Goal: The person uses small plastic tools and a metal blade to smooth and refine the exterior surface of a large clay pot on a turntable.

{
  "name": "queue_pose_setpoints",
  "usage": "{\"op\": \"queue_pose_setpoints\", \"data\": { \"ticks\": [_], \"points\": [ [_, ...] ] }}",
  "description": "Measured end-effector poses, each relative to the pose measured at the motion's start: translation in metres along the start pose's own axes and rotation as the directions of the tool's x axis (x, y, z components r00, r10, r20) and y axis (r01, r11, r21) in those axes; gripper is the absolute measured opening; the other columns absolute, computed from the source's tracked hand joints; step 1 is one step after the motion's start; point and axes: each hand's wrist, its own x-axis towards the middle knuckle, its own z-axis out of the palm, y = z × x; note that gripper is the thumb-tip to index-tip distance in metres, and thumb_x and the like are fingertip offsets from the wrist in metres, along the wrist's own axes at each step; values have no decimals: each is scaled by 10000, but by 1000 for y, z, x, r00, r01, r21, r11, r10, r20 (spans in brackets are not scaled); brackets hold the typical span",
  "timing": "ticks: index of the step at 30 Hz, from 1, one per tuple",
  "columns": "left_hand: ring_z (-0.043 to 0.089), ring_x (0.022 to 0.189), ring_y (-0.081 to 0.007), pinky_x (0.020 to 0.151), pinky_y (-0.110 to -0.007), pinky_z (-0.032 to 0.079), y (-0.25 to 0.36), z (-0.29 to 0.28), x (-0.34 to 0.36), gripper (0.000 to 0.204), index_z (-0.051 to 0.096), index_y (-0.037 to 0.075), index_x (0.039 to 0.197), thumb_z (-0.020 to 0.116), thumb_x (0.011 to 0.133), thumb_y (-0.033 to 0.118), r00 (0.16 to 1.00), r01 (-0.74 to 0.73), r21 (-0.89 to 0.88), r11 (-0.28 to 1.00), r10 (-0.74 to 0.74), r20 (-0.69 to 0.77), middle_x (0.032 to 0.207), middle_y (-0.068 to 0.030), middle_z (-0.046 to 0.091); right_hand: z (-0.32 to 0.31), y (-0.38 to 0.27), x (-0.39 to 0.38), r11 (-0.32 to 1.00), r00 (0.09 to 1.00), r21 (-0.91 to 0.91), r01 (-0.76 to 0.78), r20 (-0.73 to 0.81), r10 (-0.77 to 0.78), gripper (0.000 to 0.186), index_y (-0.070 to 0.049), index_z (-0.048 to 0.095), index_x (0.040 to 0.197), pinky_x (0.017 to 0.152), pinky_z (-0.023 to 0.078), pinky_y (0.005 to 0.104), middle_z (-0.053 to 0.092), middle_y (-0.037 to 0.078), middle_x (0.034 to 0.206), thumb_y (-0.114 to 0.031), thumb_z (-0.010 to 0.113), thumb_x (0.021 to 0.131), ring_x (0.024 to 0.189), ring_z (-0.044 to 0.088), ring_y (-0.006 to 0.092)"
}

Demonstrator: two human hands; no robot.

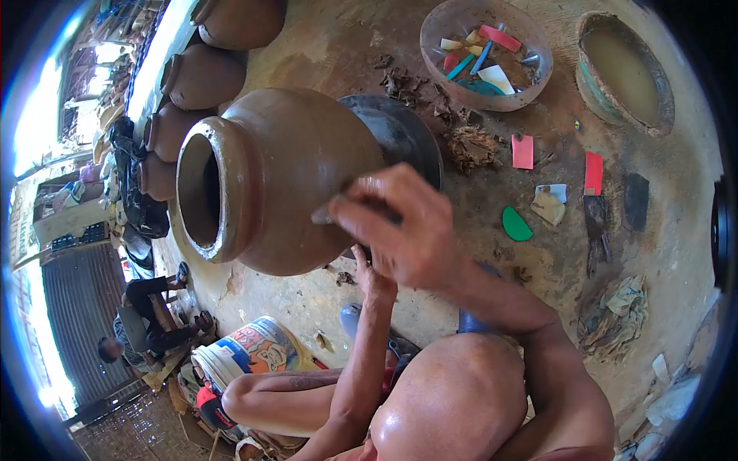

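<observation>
A large round brown clay pot (307, 169) fills the middle of the view, its thick-rimmed mouth pointing left. Its base meets a dark round wheel or stand (400, 134). My right hand (403, 227), slightly blurred, pinches a small grey smoothing piece (321, 215) against or very close to the pot's wall; the piece's exact kind is unclear. Below it, my left hand (375, 278) rests by the pot's lower side, a finger stretched upward near the base. My right hand and the pot hide part of it.
Several clay pots (204, 77) line the upper left. A plastic basin (486, 100) with scraps and a tub of murky water (626, 73) stand at upper right. Coloured pieces, including a green half-disc (516, 224), and a rag (613, 316) lie right. A bucket (246, 349) and seated person (146, 323) are lower left.
</observation>
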Motion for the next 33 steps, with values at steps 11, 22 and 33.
{"op": "queue_pose_setpoints", "data": {
  "ticks": [11, 22, 33],
  "points": [
    [522, 1332, -299, 1122, -445, 433, 45, 42, -6, 586, 493, 56, 1447, 510, 1044, 481, 987, -21, 204, 979, 53, -154, 1403, -126, 572, -18, 77, 13, 973, 965, -42, -228, -140, 220, 130, -22, 776, 1005, 730, 578, 354, 740, 131, 897, -43, 725, 887, 780, 715, 270],
    [550, 1267, -253, 1078, -460, 459, 79, -2, 48, 470, 531, 62, 1408, 536, 1037, 352, 984, -146, 180, 973, 124, 127, 1381, -109, 581, 6, 114, 1, 943, 950, 123, -309, -13, 313, 163, -14, 751, 1033, 750, 563, 342, 739, 147, 922, 26, 693, 886, 835, 728, 273],
    [614, 1184, -354, 973, -515, 552, -16, 41, -51, 746, 452, 130, 1425, 569, 941, 686, 957, 271, 195, 942, -243, -156, 1326, -126, 581, 13, 85, -39, 850, 883, 298, -434, -48, 467, 208, -15, 732, 1002, 712, 543, 356, 705, 143, 873, 93, 653, 843, 800, 703, 283]
  ]
}}
